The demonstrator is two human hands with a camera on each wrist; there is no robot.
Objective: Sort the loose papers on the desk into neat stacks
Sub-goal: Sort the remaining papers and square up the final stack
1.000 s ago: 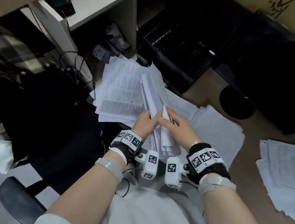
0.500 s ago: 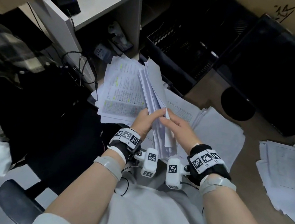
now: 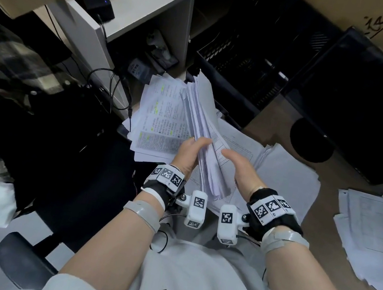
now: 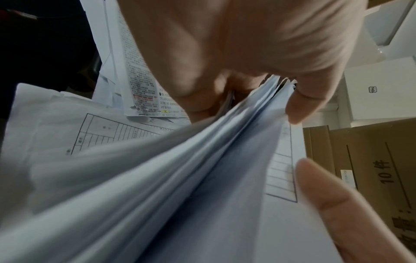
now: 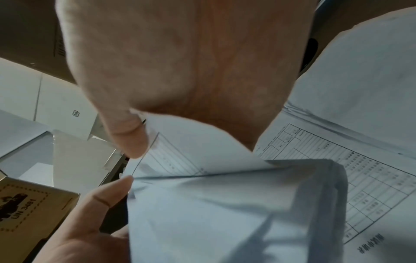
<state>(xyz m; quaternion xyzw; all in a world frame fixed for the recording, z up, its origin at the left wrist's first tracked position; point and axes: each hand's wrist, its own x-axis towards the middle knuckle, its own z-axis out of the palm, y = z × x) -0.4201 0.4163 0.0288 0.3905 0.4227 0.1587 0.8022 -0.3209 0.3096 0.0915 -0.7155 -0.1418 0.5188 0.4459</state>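
The left hand [image 3: 190, 153] curls round a thick bundle of papers [image 3: 201, 126] held on edge, thumb on one face and fingers on the other. The right hand [image 3: 240, 164] holds the same bundle from the other side, its thumb [image 5: 133, 140] pressing a ruled form against it. Below them more sheets lie spread on the floor [image 3: 324, 192]: a highlighted printed page [image 3: 157, 129] at the left, a loose pile [image 3: 286, 176] under the right hand, another pile [image 3: 373, 233] well apart by the right edge. A black mesh crate [image 3: 238, 69] stands beyond; its contents are too dark to tell.
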